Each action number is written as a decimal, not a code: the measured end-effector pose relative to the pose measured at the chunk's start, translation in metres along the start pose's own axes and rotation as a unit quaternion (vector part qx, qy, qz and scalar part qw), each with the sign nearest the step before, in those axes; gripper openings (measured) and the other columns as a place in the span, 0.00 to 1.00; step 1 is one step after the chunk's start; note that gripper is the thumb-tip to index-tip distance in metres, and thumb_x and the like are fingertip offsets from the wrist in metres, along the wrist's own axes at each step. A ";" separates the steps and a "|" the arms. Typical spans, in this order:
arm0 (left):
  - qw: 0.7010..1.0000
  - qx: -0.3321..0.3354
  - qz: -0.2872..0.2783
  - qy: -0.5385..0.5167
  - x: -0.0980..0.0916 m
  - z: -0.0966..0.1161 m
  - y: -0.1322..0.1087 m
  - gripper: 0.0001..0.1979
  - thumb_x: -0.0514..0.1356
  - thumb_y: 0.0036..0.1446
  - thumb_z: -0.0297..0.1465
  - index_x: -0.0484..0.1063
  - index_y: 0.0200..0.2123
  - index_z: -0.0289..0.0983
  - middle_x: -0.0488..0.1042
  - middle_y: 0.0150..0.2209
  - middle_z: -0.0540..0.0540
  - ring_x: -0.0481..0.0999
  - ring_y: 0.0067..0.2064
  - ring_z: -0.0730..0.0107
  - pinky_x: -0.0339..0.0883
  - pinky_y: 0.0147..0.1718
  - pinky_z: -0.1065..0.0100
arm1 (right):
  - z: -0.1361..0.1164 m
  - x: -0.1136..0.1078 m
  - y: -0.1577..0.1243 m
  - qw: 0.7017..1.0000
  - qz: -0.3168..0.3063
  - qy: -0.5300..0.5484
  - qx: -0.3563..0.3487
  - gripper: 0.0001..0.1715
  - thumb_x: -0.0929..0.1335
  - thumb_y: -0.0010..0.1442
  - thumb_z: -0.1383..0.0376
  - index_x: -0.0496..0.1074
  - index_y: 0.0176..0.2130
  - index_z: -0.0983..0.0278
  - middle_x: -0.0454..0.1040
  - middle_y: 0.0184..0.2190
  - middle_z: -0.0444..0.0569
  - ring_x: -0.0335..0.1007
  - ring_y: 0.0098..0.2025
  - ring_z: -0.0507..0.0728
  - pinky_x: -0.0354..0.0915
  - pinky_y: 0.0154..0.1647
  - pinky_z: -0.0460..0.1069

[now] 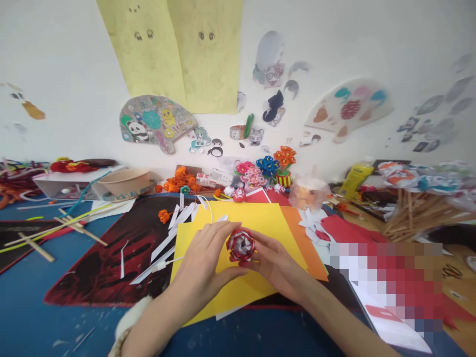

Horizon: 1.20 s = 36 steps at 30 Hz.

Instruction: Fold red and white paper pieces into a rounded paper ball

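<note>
Between my two hands is a small red and white folded-paper ball (241, 245), with its white swirled centre turned toward me. My left hand (208, 253) curves around its left side, fingers over the top and thumb below. On the other side, my right hand (275, 260) grips the ball with its fingers at the right edge and underneath. Both hands hover over a stack of yellow paper (201, 310). The ball's far side is hidden.
White paper strips (163, 248) and a white cable plug (159, 266) lie left of the yellow paper. Orange paper (316, 263) and red paper (345, 230) are at right. Pipe-cleaner flowers (266, 171), a bowl (124, 183) and a yellow bottle (357, 177) stand along the wall.
</note>
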State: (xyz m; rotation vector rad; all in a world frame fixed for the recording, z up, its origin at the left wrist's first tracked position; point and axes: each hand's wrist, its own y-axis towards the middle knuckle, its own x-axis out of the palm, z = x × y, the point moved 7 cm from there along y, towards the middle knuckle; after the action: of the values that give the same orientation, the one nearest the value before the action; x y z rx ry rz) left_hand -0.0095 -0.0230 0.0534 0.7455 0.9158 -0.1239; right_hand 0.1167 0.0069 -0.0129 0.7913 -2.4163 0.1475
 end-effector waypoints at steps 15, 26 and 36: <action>0.997 -0.047 0.053 -0.036 -0.013 -0.002 0.002 0.23 0.68 0.53 0.34 0.66 0.51 0.42 0.76 0.46 0.44 0.75 0.40 0.63 0.72 0.39 0.61 | -0.014 -0.003 0.001 0.979 -0.012 -0.176 -0.104 0.38 0.79 0.48 0.61 0.69 0.56 0.54 0.72 0.55 0.51 0.72 0.53 0.61 0.67 0.56 0.59; 0.988 -0.076 0.036 -0.131 -0.012 -0.005 0.003 0.23 0.69 0.52 0.39 0.69 0.50 0.42 0.76 0.45 0.45 0.76 0.39 0.65 0.72 0.38 0.63 | -0.019 -0.002 -0.005 0.959 0.009 -0.239 -0.149 0.31 0.78 0.51 0.63 0.71 0.53 0.57 0.77 0.49 0.53 0.74 0.51 0.62 0.71 0.52 0.58; 0.983 -0.054 0.033 -0.174 -0.012 0.005 0.004 0.18 0.69 0.52 0.36 0.72 0.46 0.41 0.77 0.41 0.47 0.76 0.40 0.66 0.72 0.38 0.66 | -0.020 0.002 -0.007 0.966 0.001 -0.207 -0.156 0.29 0.78 0.49 0.64 0.72 0.50 0.57 0.78 0.47 0.51 0.76 0.49 0.61 0.71 0.51 0.57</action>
State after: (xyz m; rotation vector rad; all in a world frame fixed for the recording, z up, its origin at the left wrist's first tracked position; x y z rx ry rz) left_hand -0.0118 -0.0261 0.0661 0.6280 0.5594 -0.1409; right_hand 0.1295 0.0054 0.0044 0.7254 -2.7291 -0.4309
